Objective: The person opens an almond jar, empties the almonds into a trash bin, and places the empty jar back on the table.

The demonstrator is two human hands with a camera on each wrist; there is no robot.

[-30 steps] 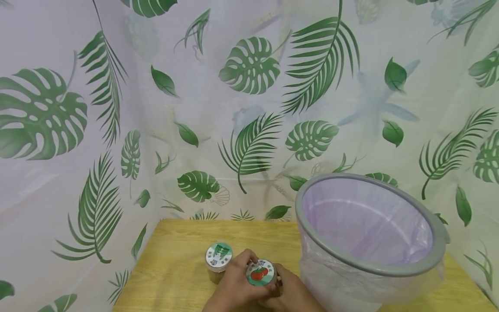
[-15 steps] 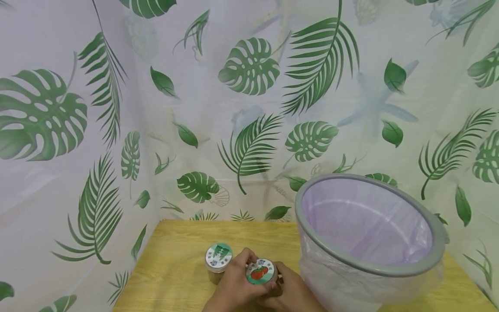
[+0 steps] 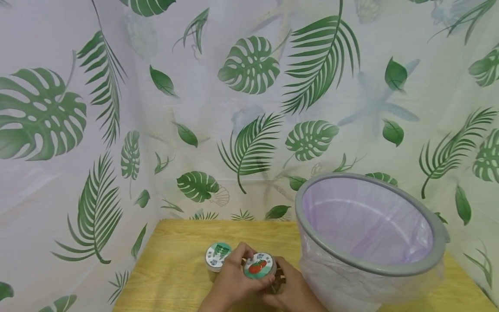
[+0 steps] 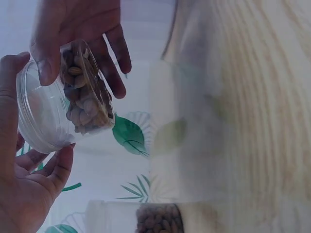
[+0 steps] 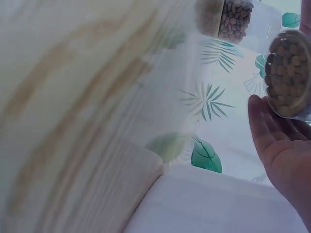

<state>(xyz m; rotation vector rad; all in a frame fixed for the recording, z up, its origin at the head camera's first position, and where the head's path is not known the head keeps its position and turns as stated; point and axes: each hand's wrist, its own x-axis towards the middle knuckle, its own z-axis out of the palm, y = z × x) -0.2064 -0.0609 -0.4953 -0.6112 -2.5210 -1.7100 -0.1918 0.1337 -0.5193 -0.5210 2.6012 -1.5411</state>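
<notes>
- Leaf-print sheet [image 3: 234, 106]: white with green leaves, filling the left, upper and right frame behind everything.
- Green-print jar [image 3: 217, 256]: lower centre of the head view, upright on the yellow wood-grain tabletop [image 3: 175, 251], just left of the hands. Its round lid label is white and turquoise with a green plant motif; the wrist views show clear walls and brown nuts at its base end.
- Left hand [image 3: 235, 278]: lower centre, grasping the lid of the other jar, thumb and fingers curved round the rim.
- Red-fruit jar [image 3: 279, 281]: lower centre, between both hands and above the tabletop. Its lid [image 3: 258, 265] carries a white and turquoise label with two red, tomato-like fruits, green stems and small dark lettering too fine to read. The body is clear and glossy; almond-like brown nuts [image 4: 86, 99] are packed toward the base, with see-through space at the lid end. It leans slightly. I cannot tell how tightly the lid sits.
- Right hand [image 3: 291, 287]: just right of centre at the bottom, grasping the jar's body, fingers wrapped about it.
- Bin [image 3: 444, 255]: lower right, grey rim, lined with a translucent, purplish bag [image 3: 362, 216].
</notes>
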